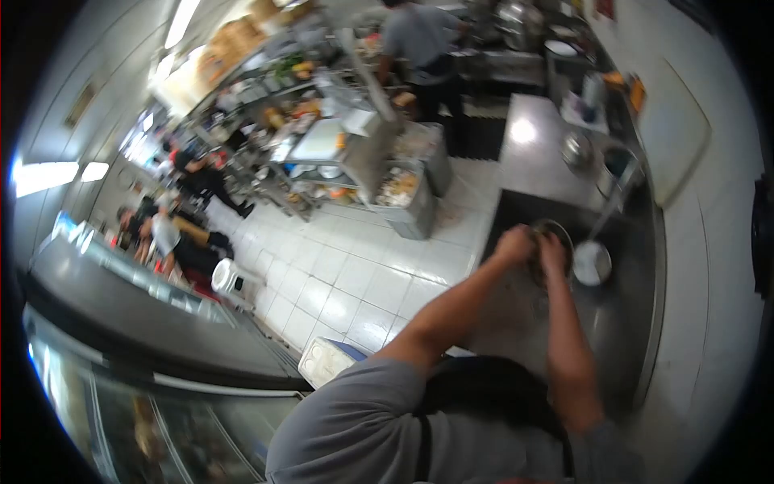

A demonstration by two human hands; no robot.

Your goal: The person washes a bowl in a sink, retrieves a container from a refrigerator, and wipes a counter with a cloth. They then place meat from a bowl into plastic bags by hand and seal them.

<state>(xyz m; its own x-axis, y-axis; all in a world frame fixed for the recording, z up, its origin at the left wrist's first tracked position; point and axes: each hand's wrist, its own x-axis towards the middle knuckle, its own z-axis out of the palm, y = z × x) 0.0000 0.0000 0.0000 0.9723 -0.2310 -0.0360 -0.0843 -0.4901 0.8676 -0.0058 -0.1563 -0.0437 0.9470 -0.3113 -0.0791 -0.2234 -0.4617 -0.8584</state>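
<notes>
While bent over the sink (645, 323) at right of frame, head view: scrubbing one metal bowl (564, 232), probably mid-wash. Left hand (514, 242) curled shut on the rim; right hand (552, 256) on the bowl, grip blurred, cannot tell. Next calls for a firm hold under the tap (617, 198). Counted: one bowl, one round dish (592, 263), two pots (576, 149) upper right.
</notes>
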